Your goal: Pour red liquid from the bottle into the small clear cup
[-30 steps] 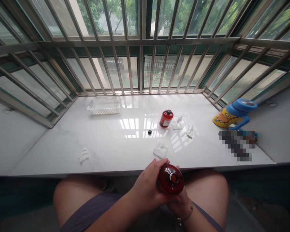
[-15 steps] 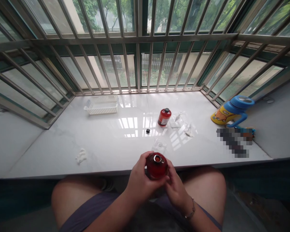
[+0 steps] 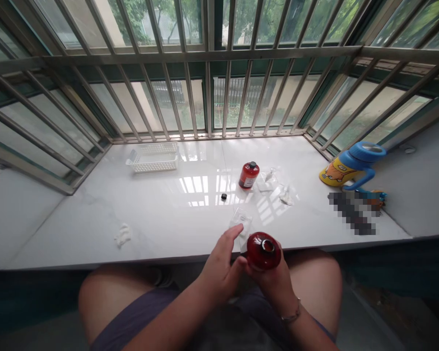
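My right hand (image 3: 274,282) is wrapped round a red bottle (image 3: 263,250) from below, its uncapped mouth facing up at me, over my lap at the near edge of the white sill (image 3: 161,219). My left hand (image 3: 221,265) is beside the bottle with fingers stretched out, the fingertips at a small clear packet (image 3: 241,222) on the sill. A second red bottle (image 3: 249,175) with a black cap stands farther back. A small black cap (image 3: 224,197) lies loose near it.
A white slotted basket (image 3: 152,157) sits at the back left. Crumpled white bits (image 3: 122,235) lie at the front left, clear wrappers (image 3: 276,187) by the far bottle. A blue and yellow jug (image 3: 353,165) lies at the right. Metal window bars (image 3: 212,73) close off the back.
The bottle has shifted right and now rests in my right hand alone. My left hand let go of it and opened toward the clear packet.
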`<state>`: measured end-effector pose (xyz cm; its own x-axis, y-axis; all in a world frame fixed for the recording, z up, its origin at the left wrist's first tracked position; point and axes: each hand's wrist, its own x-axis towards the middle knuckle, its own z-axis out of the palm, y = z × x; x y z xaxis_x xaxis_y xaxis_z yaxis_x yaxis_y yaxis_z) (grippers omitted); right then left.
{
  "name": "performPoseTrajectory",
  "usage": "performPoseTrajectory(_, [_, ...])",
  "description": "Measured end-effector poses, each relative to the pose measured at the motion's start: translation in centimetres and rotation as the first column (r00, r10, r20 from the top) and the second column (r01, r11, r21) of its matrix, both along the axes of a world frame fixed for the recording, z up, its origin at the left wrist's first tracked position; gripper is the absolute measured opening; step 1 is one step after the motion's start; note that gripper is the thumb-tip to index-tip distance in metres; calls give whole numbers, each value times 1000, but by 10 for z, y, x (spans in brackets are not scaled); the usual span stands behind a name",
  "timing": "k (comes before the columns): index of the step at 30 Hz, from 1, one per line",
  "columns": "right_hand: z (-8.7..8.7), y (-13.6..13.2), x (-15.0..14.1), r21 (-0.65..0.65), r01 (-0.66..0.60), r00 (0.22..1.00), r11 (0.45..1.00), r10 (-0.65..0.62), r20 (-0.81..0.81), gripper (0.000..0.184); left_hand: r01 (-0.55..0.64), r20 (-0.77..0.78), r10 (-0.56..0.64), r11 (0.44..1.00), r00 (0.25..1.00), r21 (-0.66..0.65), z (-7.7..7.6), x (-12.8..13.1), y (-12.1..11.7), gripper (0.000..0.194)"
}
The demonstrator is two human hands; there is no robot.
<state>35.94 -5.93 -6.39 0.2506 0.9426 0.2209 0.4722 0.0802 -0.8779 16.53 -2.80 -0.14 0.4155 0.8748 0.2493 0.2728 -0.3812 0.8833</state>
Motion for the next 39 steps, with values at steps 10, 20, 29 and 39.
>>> performPoseTrajectory(10, [-1,6,23,-2,162,987,987,-162,-6,79,-19,-548,213,941,809,338,-38,12,47,48])
performPoseTrajectory(20, [5,6,20,-56,119,991,991,-122,-59,72,-69,-387,165,966,907,250,-46,10,61,74])
performPoseTrajectory(29, [6,8,34,-36,193,981,981,-193,-19,78,-23,-291,33,999,956,39,-54,13,103,97])
performPoseTrajectory(39, [14,14,37,-55,124,992,991,-124,0,79,-174,-168,166,984,972,-35,-28,-23,62,65])
